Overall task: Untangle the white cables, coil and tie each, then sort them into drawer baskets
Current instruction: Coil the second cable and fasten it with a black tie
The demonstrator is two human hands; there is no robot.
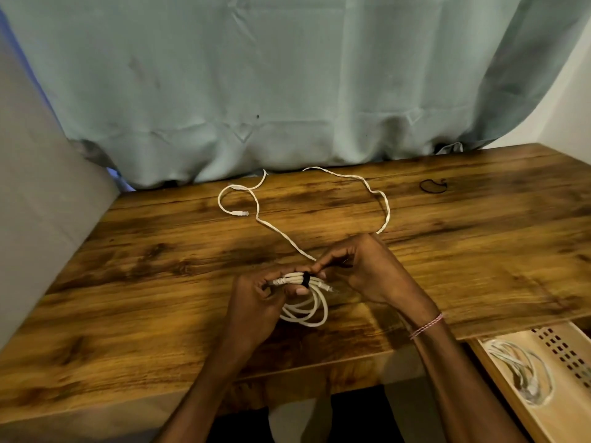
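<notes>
- The left hand (256, 292) is curled round one end of the coiled cable (308, 310) and grips its gathered strands. It holds the coil just above the worktop (144, 251), near the middle of the front edge.
- The right hand (361, 270) pinches the black tie (306, 279) with thumb and fingers (323, 262). The tie is wrapped round the bundled strands.
- A striped thread bracelet (427, 326) sits on the right wrist.
- The loose white cable (387, 212) winds across the worktop from the back edge towards the hands, its plug (240, 213) lying left of centre.
- A thin black loop (433, 186) lies near the back right corner.
- Below the front right corner, an open drawer basket (558, 348) holds another coiled white cable (524, 374).
- A teal curtain (287, 75) hangs behind the back edge.
</notes>
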